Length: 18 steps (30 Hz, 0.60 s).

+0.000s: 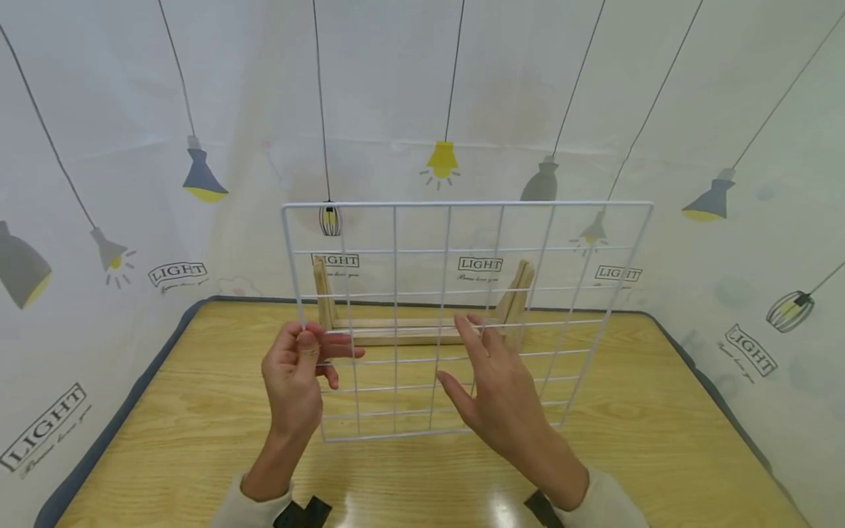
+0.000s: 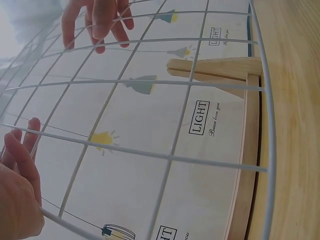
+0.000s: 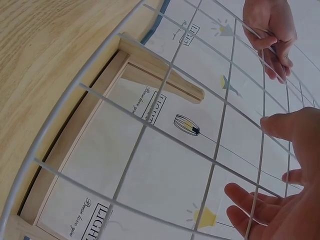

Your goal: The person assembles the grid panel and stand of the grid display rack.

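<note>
A white wire grid panel (image 1: 395, 295) is held up, tilted, above the wooden table. My left hand (image 1: 295, 374) pinches its left side rail between thumb and fingers, with the other fingers reaching behind the wires. Over the right half of the grid, my right hand (image 1: 498, 396) has its fingers spread and loosely bent at the wires. In the right wrist view, wires cross in front of the right fingers (image 3: 250, 205). Behind the panel stands a pale wooden stand (image 1: 416, 338), seen through the mesh, with one upright at each end.
The wood-grain table (image 1: 218, 411) has a dark blue edge at the back and sides. A white cloth backdrop (image 1: 383, 88) printed with hanging lamps and "LIGHT" labels surrounds it. The stand is near the table's back edge.
</note>
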Tool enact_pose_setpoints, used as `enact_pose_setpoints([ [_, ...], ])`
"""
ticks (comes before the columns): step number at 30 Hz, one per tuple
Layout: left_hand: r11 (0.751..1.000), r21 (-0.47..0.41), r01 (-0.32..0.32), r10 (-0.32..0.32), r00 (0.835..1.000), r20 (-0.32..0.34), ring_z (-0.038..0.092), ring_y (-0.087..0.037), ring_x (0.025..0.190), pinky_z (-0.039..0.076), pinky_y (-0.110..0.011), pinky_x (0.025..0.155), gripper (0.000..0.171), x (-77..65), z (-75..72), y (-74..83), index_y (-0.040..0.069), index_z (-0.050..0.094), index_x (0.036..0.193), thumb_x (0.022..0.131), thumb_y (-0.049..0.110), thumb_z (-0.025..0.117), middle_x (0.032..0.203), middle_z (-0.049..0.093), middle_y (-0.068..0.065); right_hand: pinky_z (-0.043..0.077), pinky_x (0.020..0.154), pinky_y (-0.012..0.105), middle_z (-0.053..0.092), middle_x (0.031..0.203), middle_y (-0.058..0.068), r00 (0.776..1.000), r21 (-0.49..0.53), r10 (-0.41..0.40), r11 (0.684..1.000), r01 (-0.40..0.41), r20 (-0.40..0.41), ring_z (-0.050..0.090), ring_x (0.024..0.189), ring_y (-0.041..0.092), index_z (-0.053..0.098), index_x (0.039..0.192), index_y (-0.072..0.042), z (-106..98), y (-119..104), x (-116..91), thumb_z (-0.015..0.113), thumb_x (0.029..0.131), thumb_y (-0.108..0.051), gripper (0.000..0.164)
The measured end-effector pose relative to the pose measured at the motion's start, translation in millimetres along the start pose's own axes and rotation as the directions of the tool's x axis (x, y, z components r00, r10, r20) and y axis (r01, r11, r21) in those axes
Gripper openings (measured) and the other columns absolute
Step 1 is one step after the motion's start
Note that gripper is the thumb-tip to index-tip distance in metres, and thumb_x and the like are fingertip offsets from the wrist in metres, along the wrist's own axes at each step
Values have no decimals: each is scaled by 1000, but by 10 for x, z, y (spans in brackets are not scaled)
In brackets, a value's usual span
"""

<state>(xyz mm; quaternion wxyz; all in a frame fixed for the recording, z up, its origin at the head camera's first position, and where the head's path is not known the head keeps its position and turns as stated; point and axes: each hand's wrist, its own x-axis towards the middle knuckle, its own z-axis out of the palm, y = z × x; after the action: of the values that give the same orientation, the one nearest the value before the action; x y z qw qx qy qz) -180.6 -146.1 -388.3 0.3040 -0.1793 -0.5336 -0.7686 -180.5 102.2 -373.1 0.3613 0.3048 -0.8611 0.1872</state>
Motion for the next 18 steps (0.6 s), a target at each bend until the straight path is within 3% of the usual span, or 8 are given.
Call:
enact_pose_setpoints([
  [10, 1000, -12, -9, 10, 1000, 23, 75, -20, 71, 40, -21, 34, 19, -24, 39, 10, 4, 54, 95, 106, 11, 40, 88, 77, -3, 52, 61, 42, 63, 117, 17, 992, -63, 21, 998, -29, -124, 61, 75, 27, 51, 139, -5, 68, -13, 3, 89, 72, -27, 81],
  [18, 1000, -15, -12, 12, 999, 31, 75, -20, 72, 39, -24, 32, 20, -50, 81, 33, 5, 55, 96, 106, 11, 40, 90, 77, -3, 54, 69, 47, 64, 115, 17, 982, -74, 59, 995, -73, -178, 65, 80, 31, 54, 136, -5, 83, -41, 19, 85, 75, -35, 74],
])
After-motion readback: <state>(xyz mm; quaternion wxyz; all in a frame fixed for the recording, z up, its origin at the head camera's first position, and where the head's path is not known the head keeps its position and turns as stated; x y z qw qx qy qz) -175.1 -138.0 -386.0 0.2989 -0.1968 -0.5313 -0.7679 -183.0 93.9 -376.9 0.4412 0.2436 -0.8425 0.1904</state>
